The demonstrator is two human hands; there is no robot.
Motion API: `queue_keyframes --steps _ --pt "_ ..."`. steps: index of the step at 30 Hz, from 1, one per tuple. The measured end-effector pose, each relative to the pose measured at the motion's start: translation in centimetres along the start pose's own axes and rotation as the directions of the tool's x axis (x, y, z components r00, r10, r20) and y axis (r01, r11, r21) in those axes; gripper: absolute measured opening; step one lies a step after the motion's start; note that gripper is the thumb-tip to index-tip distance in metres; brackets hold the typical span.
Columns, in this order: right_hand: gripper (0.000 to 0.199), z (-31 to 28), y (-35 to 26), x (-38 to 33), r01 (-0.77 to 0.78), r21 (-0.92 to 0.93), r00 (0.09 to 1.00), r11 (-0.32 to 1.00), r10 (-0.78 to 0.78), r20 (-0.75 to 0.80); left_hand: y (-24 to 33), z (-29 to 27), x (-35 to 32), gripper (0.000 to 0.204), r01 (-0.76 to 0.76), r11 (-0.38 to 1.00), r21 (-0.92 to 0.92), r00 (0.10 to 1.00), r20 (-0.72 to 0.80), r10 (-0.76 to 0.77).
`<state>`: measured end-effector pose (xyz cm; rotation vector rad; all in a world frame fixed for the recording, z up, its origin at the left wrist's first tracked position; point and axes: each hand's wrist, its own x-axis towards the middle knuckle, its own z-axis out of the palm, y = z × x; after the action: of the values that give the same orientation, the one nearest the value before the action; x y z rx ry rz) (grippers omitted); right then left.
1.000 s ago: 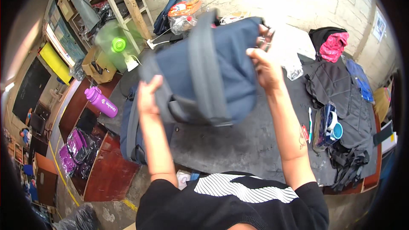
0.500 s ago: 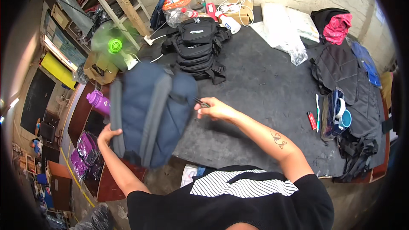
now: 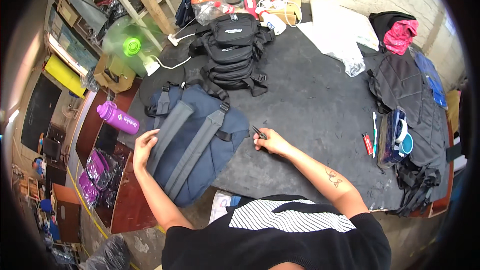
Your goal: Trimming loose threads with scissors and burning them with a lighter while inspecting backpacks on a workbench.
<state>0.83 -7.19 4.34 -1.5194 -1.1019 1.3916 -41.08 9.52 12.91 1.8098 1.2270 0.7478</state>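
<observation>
A navy blue backpack (image 3: 207,162) with grey padded shoulder straps lies strap side up on the black-topped table, at its left front corner. My left hand (image 3: 145,149) is at the bag's left edge, beside the left strap, with fingers bent and thumb apart; it does not appear to grip the bag. Just off the bag's right edge, my right hand (image 3: 274,143) is closed around small dark thread snips (image 3: 258,132), their tips pointing up and left. Most of the snips' handle is hidden in my fingers.
Behind the blue bag sits a black multi-pocket bag (image 3: 235,52). A purple bottle (image 3: 118,118) lies left, near a green fan (image 3: 131,46). At right are a red lighter (image 3: 368,144), a toothbrush (image 3: 374,135), a clear-and-blue case (image 3: 391,140) and a black backpack (image 3: 405,87).
The blue backpack has come down flat onto the table from a raised, tilted position. My left hand has eased its hold on its edge. My right hand, with the snips, moved slightly right and down.
</observation>
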Motion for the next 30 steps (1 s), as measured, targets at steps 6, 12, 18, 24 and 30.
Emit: queue_keyframes --steps 6,12,18,24,30 --pt "0.037 5.4 -1.7 0.9 0.085 -0.252 0.989 0.964 -0.111 -0.094 -4.3 0.9 0.9 0.073 0.260 0.818 0.513 0.957 -0.247 -0.150" --pt "0.045 6.2 -2.3 1.7 0.006 0.234 1.000 0.972 -0.013 0.028 -2.8 2.2 -0.1 0.050 0.331 0.661 0.673 0.864 -0.498 0.074" --pt "0.039 4.7 -2.5 2.2 -0.061 0.585 0.986 0.809 -0.043 0.162 -7.9 -3.3 0.6 0.017 -0.116 0.989 -0.096 0.739 -0.674 0.021" --pt "0.025 3.9 -2.5 1.8 -0.049 0.577 0.980 0.815 -0.072 0.185 -11.9 -7.6 4.2 0.015 -0.117 0.991 0.061 0.587 -0.801 0.119" --pt "0.019 0.4 0.5 -1.4 -0.035 0.518 0.999 0.854 0.021 0.032 -13.6 -2.0 7.3 0.031 0.539 0.747 0.389 0.652 -0.754 -0.078"
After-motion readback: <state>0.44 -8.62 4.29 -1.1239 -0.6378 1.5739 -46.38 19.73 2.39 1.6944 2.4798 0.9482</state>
